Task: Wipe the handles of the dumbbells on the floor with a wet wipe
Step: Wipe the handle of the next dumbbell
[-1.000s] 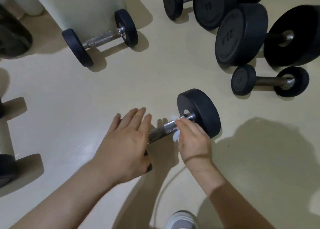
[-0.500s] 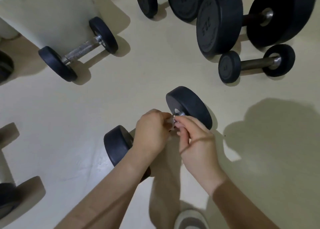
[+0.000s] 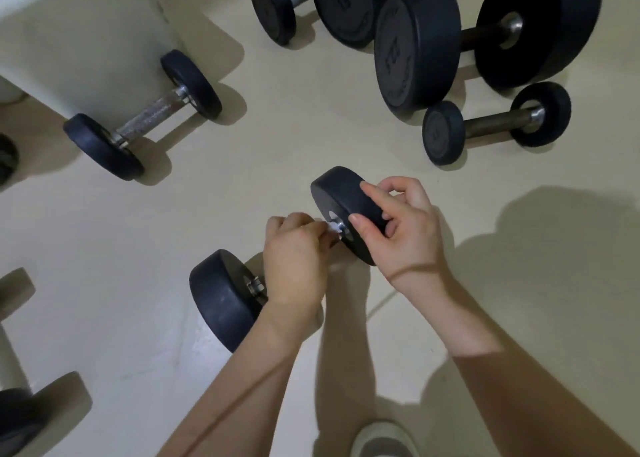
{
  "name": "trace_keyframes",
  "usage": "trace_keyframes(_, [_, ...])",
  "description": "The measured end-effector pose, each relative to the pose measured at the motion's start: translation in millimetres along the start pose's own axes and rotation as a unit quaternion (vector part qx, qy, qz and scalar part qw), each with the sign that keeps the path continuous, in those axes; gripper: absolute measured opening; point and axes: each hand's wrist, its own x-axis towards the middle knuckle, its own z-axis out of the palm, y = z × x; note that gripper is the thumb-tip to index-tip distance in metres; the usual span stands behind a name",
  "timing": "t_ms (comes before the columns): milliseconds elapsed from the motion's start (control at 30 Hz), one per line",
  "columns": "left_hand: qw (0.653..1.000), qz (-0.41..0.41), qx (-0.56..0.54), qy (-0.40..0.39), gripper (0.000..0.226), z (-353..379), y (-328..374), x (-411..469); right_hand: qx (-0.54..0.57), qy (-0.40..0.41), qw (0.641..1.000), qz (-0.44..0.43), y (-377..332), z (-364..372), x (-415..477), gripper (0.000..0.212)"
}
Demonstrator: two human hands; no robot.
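A black dumbbell (image 3: 225, 297) lies on the cream floor in front of me. My left hand (image 3: 294, 262) is wrapped around its metal handle, with a bit of white wet wipe (image 3: 333, 228) showing at the far end of my fist. My right hand (image 3: 401, 228) grips the rim of the far weight head (image 3: 341, 197), thumb on its inner face. Most of the handle is hidden under my left hand.
Another dumbbell (image 3: 145, 117) rests against a white block (image 3: 83, 41) at upper left. A small dumbbell (image 3: 495, 124), a large one (image 3: 485, 37) and further ones (image 3: 304, 3) lie at upper right. My shoe (image 3: 384, 439) shows at the bottom edge. Dark objects sit at the left edge.
My left hand took over the wipe on the handle. My right hand let go of the wipe and moved onto the far weight head.
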Motion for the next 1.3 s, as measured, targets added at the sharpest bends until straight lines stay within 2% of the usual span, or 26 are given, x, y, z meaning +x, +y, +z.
trace_keyframes(67, [1.000,-0.001,0.001,0.023,0.014,6.7,-0.2,1.0,-0.020,-0.028,0.999,-0.033,-4.7,0.8,9.0,0.035])
trace_keyframes(167, [0.998,0.055,0.025,0.011,0.005,9.3,-11.2,2.9,-0.087,-0.047,0.991,-0.090,-9.3,5.0,26.7,0.031])
trace_keyframes(367, [0.996,0.071,0.050,-0.025,0.011,5.8,-17.0,0.6,-0.051,-0.062,0.995,-0.053,-18.5,34.9,55.9,0.028])
trace_keyframes(500, [0.999,0.006,0.026,0.040,0.003,-10.8,-20.6,35.6,-0.018,-0.050,0.998,-0.047,-16.3,51.0,65.5,0.028])
trace_keyframes(600, [0.999,-0.040,0.013,0.028,0.011,-8.0,-19.1,48.6,-0.002,-0.059,0.998,-0.035,-16.6,53.8,68.8,0.029])
trace_keyframes(667, [1.000,-0.005,0.001,0.017,0.009,-0.1,-17.7,43.7,0.002,-0.058,0.998,-0.028,-16.7,54.4,69.7,0.029])
trace_keyframes(800, [0.995,0.086,0.048,0.012,0.011,0.3,-24.3,40.9,0.016,-0.052,0.998,-0.027,-16.1,55.8,70.2,0.027])
trace_keyframes(900, [0.989,0.122,0.078,-0.017,0.016,-5.3,-19.1,39.2,0.045,-0.046,0.998,0.003,-19.0,54.0,71.6,0.022])
trace_keyframes(1034, [0.981,0.100,0.146,-0.082,0.020,-14.0,-14.5,44.2,-0.049,0.079,0.995,-0.046,-35.0,44.8,39.2,0.023])
trace_keyframes(1067, [0.977,0.086,0.161,-0.108,0.017,-18.3,-14.5,44.0,-0.043,0.088,0.994,-0.052,-36.0,44.7,20.3,0.022])
trace_keyframes(1100, [0.971,0.074,0.183,-0.132,0.012,-23.1,-14.4,42.7,-0.009,0.070,0.997,-0.033,-35.9,46.6,-0.8,0.020])
trace_keyframes(1134, [0.964,0.066,0.205,-0.155,0.010,-27.5,-13.8,41.0,0.056,0.025,0.998,0.029,-35.7,49.5,-19.4,0.020])
trace_keyframes(1167, [0.960,0.053,0.214,-0.172,0.013,-32.5,-13.4,39.3,0.146,-0.030,0.980,0.131,-36.8,53.5,-31.4,0.024])
trace_keyframes(1234, [0.967,0.004,0.174,-0.189,0.019,-45.5,-13.0,34.1,0.336,-0.133,0.884,0.295,-40.5,62.0,-42.7,0.031])
trace_keyframes(1267, [0.972,-0.020,0.128,-0.195,0.023,-53.1,-11.9,29.7,0.406,-0.157,0.838,0.330,-42.5,64.1,-41.4,0.032])
trace_keyframes(1300, [0.977,-0.037,0.072,-0.199,0.027,-61.2,-10.7,24.7,0.455,-0.162,0.806,0.344,-43.5,66.2,-37.8,0.031])
